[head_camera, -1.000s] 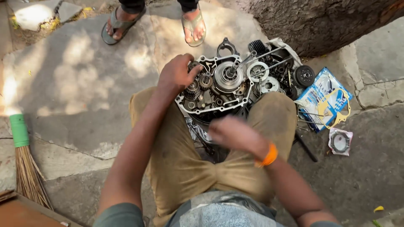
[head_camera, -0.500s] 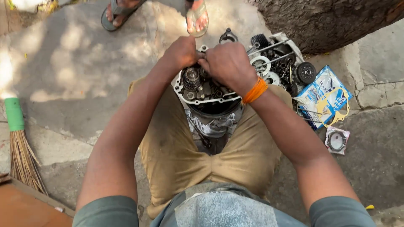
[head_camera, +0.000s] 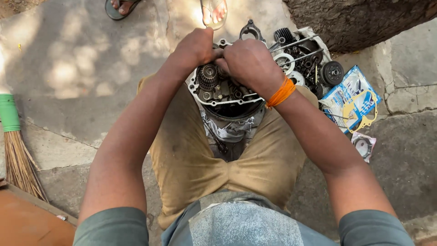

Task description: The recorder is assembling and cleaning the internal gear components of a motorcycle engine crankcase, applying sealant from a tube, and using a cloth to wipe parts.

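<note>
The engine crankcase [head_camera: 226,93] sits between the person's knees, on the ground just beyond the lap. The left hand [head_camera: 195,47] and right hand [head_camera: 248,61] meet over its far edge, touching each other. Right of the crankcase lies a heap of loose engine parts [head_camera: 304,64], and right of that a gasket packet [head_camera: 353,98]. A broom [head_camera: 14,146] lies far left. Another person's sandalled feet [head_camera: 214,10] stand at the far side.

Broom [head_camera: 13,146], sandalled feet [head_camera: 214,11], maybe gasket pkt [head_camera: 355,98]
</note>
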